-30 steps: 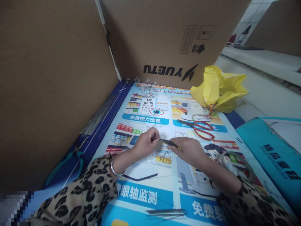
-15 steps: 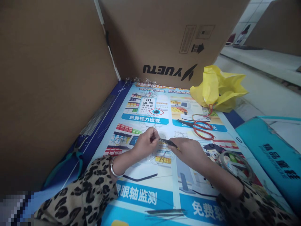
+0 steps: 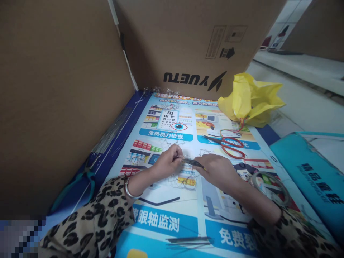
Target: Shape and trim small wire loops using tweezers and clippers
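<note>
Over the printed poster, my left hand is closed in a pinch on a thin wire, most of it hidden by the fingers. My right hand is wrapped round dark, slim-nosed pliers. Their tips point left and meet the wire at my left fingertips; the handles are hidden in my palm. Fine wire loops show on the poster just below the hands. Beyond my right hand lie scissors with red handles.
Cardboard walls stand at the back and left. Teal-handled pliers and a bundle of thin wires lie left. Dark rods lie in front. To the right are a yellow bag, a clear ring-shaped roll and a teal box.
The plier tips have turned slightly and stay against my left fingertips. Both hands keep nearly the same place; the view has shifted very little.
</note>
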A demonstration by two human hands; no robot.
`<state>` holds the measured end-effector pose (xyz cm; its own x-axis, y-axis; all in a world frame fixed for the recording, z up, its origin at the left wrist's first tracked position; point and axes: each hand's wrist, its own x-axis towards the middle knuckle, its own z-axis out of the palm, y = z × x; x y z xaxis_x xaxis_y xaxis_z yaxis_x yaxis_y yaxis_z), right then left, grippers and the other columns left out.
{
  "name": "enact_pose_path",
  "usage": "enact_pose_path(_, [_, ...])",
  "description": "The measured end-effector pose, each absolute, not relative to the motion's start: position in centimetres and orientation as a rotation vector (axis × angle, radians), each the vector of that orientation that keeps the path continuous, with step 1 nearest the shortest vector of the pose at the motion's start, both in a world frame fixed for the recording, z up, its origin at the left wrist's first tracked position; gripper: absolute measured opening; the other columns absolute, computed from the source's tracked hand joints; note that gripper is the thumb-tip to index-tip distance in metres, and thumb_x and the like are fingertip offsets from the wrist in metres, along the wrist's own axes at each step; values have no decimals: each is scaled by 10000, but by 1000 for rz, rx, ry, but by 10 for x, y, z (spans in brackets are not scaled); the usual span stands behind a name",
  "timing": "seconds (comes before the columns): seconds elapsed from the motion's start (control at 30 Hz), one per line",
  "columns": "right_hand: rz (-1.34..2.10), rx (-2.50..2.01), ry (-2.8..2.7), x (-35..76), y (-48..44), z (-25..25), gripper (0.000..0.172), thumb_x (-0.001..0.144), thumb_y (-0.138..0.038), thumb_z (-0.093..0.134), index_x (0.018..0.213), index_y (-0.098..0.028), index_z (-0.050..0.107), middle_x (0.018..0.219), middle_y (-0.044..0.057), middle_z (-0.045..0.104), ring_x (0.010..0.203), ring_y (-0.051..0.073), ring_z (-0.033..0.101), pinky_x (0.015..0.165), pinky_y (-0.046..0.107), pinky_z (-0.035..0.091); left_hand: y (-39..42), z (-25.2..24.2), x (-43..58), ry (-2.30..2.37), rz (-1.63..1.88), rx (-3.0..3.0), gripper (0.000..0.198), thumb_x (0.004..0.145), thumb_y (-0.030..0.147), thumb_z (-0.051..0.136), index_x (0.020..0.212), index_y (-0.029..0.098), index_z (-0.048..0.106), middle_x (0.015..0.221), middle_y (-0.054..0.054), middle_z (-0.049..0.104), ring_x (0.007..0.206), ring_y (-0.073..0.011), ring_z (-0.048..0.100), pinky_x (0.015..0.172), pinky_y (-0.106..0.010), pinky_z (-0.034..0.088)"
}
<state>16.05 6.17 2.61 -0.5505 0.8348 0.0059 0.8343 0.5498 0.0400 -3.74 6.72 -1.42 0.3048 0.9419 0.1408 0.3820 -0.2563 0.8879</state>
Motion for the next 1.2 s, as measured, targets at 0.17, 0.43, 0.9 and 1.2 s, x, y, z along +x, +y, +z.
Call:
enact_pose_path(0.17, [137, 1429, 2788, 162, 63, 26, 280, 862, -432, 430, 797, -219, 600, 745, 21, 646, 717, 173, 573, 571, 275, 239, 67, -12, -40, 1148, 880, 1837, 117, 746, 113, 445, 832, 191, 444, 761, 27, 523, 690, -101, 483, 634, -220, 369])
enact_pose_path(0.43, [128, 1337, 2831, 166, 67, 21, 281, 857, -443, 446, 850, -220, 617, 768, 23, 658, 721, 172, 580, 568, 267, 250, 69, -11, -42, 1109, 791, 1838, 121, 762, 129, 442, 864, 193, 452, 772, 25, 537, 673, -100, 475, 608, -223, 360])
enact_pose_path(0.9, [-108, 1536, 2685, 160, 64, 25, 300, 862, -437, 406, 802, -214, 599, 768, 17, 670, 708, 151, 596, 552, 242, 259, 70, -11, -40, 1173, 885, 1795, 83, 756, 139, 470, 817, 189, 446, 742, 31, 524, 641, -91, 473, 599, -217, 358])
enact_pose_path(1.2, [-502, 1592, 2648, 160, 67, 28, 330, 850, -452, 385, 774, -220, 606, 698, 5, 640, 653, 137, 573, 543, 225, 286, 70, -12, -40, 1103, 948, 1680, 108, 755, 124, 485, 820, 186, 426, 785, 16, 523, 683, -90, 497, 638, -219, 389])
